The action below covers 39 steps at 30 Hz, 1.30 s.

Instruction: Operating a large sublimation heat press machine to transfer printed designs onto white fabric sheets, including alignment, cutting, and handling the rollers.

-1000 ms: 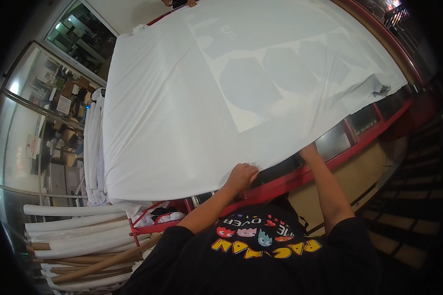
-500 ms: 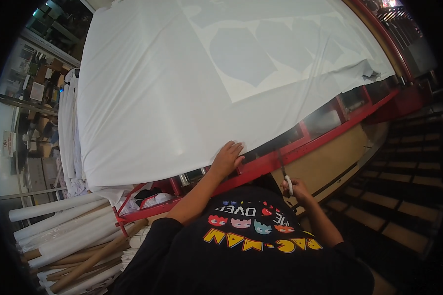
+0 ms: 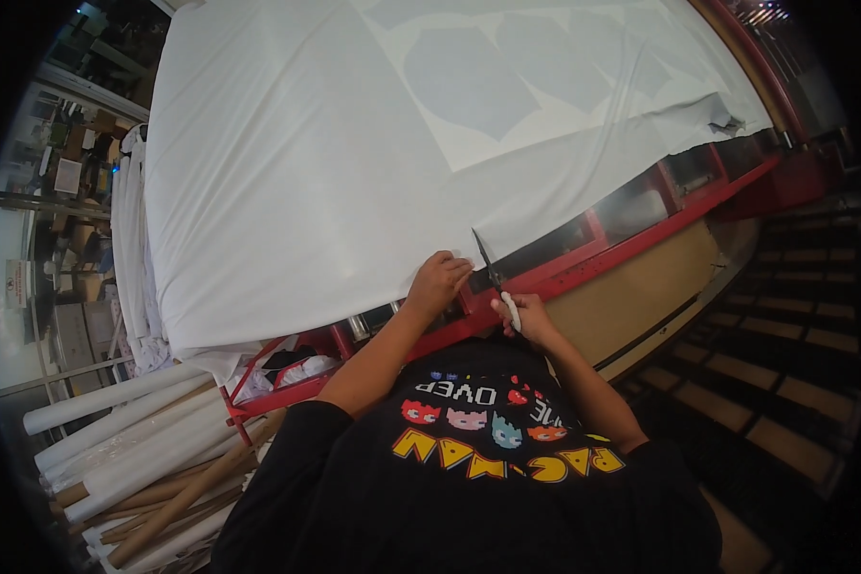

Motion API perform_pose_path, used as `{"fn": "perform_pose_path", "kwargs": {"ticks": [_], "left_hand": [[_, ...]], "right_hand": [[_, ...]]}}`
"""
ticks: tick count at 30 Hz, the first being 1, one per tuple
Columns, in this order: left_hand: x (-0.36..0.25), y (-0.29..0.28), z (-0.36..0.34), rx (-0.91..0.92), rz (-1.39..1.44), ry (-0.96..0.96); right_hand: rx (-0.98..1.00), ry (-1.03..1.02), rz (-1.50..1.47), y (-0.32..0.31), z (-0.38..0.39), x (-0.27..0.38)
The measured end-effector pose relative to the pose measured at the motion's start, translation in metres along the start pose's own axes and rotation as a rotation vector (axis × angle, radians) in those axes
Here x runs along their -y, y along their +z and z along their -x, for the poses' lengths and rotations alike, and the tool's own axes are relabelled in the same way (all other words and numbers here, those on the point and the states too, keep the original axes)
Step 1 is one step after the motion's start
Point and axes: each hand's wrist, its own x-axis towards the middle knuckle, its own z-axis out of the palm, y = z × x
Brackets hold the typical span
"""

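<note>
A wide sheet of white fabric (image 3: 297,220) covers the machine bed and drapes over its near edge. At that edge my left hand (image 3: 438,285) is closed, its fingers pinching the cloth's border. Just to the right, my right hand (image 3: 528,320) grips a pair of scissors (image 3: 489,263) by the pale handle. Their dark blade points away from me and lies over the fabric's edge, close to my left fingertips. Whether a second blade sits under the cloth is hidden. Grey shield-like printed shapes (image 3: 469,81) show on a paler panel of the sheet.
Below the fabric runs a red metal frame (image 3: 631,251) with rollers. Several rolls (image 3: 124,450) in white and brown are stacked at the lower left, and white cloth (image 3: 139,258) hangs above them. Dark slatted flooring (image 3: 784,383) lies to the right.
My right hand has brought the scissors up and left, from beside the red frame to the fabric's edge. My left hand has gone from resting on the edge to pinching it.
</note>
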Motion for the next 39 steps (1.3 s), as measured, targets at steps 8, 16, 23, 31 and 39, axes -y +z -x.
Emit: {"fn": "perform_pose_path", "kwargs": {"ticks": [8, 16, 23, 31, 39], "left_hand": [[0.007, 0.001, 0.000, -0.003, 0.074, -0.038], [0.014, -0.011, -0.017, 0.253, 0.221, -0.235], [0.026, -0.023, -0.045, 0.281, 0.402, -0.374], [0.050, -0.029, -0.069, 0.444, 0.455, -0.489], [0.054, -0.049, -0.102, 0.619, 0.876, -0.813]], "right_hand": [[0.078, 0.047, -0.131, 0.000, -0.026, 0.041], [0.099, 0.076, -0.150, 0.003, -0.057, 0.065], [0.037, -0.018, 0.068, 0.008, -0.083, 0.098], [0.054, -0.034, 0.036, 0.015, -0.117, 0.135], [0.071, 0.011, 0.071, 0.021, -0.152, 0.181]]}}
